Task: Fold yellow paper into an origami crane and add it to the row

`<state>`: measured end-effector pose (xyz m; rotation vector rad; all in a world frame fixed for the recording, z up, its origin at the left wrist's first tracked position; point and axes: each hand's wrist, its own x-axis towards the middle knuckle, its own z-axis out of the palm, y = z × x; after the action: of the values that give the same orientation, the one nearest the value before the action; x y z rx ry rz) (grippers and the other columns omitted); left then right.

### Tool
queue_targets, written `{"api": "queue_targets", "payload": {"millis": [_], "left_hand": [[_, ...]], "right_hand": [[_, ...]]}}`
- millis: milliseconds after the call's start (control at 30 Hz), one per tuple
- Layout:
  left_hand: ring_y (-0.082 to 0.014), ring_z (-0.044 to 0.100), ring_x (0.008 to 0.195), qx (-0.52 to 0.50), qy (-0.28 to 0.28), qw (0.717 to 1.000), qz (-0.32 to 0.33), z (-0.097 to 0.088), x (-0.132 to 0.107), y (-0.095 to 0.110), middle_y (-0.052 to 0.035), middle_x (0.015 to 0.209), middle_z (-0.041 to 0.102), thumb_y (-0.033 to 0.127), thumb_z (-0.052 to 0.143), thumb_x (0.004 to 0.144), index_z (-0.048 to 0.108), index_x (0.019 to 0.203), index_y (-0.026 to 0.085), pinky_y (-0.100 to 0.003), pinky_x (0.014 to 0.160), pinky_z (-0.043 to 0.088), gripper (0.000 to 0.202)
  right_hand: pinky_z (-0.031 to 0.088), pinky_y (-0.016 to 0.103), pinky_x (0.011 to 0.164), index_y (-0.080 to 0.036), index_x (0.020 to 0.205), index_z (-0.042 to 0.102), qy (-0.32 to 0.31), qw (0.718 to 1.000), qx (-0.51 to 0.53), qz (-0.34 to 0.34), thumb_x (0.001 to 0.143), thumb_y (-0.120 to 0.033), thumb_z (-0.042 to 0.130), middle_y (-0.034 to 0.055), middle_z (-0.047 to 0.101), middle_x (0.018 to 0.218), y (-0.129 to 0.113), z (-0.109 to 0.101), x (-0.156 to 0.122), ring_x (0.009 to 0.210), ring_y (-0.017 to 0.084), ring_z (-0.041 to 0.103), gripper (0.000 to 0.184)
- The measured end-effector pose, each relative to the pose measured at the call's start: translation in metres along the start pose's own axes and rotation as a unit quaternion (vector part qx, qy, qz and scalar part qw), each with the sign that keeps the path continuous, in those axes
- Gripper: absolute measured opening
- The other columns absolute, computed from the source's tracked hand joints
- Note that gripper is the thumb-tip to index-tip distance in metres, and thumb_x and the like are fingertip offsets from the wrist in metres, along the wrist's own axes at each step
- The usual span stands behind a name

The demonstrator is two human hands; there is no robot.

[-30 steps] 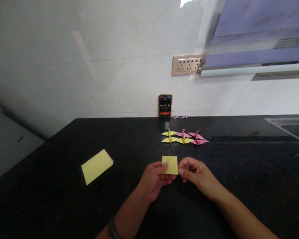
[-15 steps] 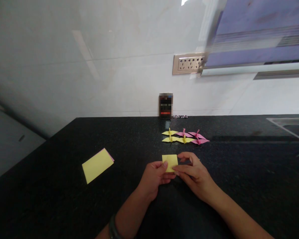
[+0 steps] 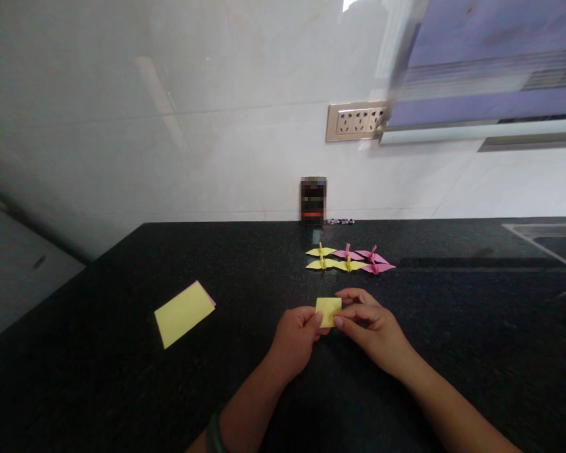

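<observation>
Both my hands pinch a small yellow paper square point(image 3: 327, 310) just above the black counter point(image 3: 122, 352). My left hand point(image 3: 296, 340) grips its lower left edge with thumb and fingers closed. My right hand point(image 3: 370, 327) holds the right side, fingers curled round the edge. The paper looks folded smaller, with a crease across it. Beyond it lie several folded paper cranes point(image 3: 349, 260), yellow and pink, in two short rows.
A stack of yellow paper sheets point(image 3: 183, 313) with a pink one underneath lies to the left. A phone point(image 3: 314, 200) leans against the white wall at the back. A socket strip point(image 3: 356, 122) sits on the wall. A sink edge point(image 3: 547, 242) shows at the right.
The yellow paper has gone from a larger flat square to a smaller folded shape. My right hand moved in over its right side and now pinches it.
</observation>
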<state>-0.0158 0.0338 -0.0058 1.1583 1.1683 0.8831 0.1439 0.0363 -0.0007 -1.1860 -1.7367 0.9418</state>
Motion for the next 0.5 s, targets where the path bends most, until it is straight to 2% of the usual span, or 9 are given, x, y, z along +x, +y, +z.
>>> {"api": "queue_targets", "payload": {"millis": [167, 333, 500], "left_hand": [[-0.0175, 0.058, 0.066, 0.049, -0.002, 0.998, 0.041, 0.0, -0.001, -0.002, -0.0045, 0.067, 0.064, 0.035, 0.048, 0.074, 0.066, 0.079, 0.016, -0.024, 0.057, 0.04, 0.027], [-0.0184, 0.061, 0.069, -0.012, -0.026, 0.999, -0.036, 0.003, -0.003, 0.005, -0.0071, 0.073, 0.065, 0.034, 0.049, 0.073, 0.063, 0.082, 0.013, -0.024, 0.059, 0.042, 0.026], [-0.0188, 0.062, 0.073, -0.084, -0.055, 0.991, -0.083, 0.006, -0.005, 0.009, -0.0108, 0.08, 0.066, 0.036, 0.048, 0.075, 0.059, 0.088, 0.011, -0.026, 0.062, 0.043, 0.03]], "right_hand": [[0.041, 0.03, 0.076, -0.019, 0.066, 0.066, -0.004, 0.997, 0.052, 0.048, 0.072, -0.027, 0.057, 0.0054, 0.054, 0.093, -0.001, 0.001, 0.001, 0.086, 0.018, 0.053, 0.013], [0.041, 0.028, 0.069, -0.018, 0.067, 0.062, 0.038, 0.999, -0.006, 0.027, 0.074, -0.026, 0.054, 0.004, 0.056, 0.083, 0.001, 0.006, 0.0, 0.076, 0.017, 0.054, 0.013], [0.041, 0.026, 0.063, -0.019, 0.069, 0.058, 0.074, 0.997, -0.029, 0.004, 0.077, -0.025, 0.05, 0.0032, 0.056, 0.073, 0.001, 0.011, -0.003, 0.07, 0.016, 0.053, 0.013]]}}
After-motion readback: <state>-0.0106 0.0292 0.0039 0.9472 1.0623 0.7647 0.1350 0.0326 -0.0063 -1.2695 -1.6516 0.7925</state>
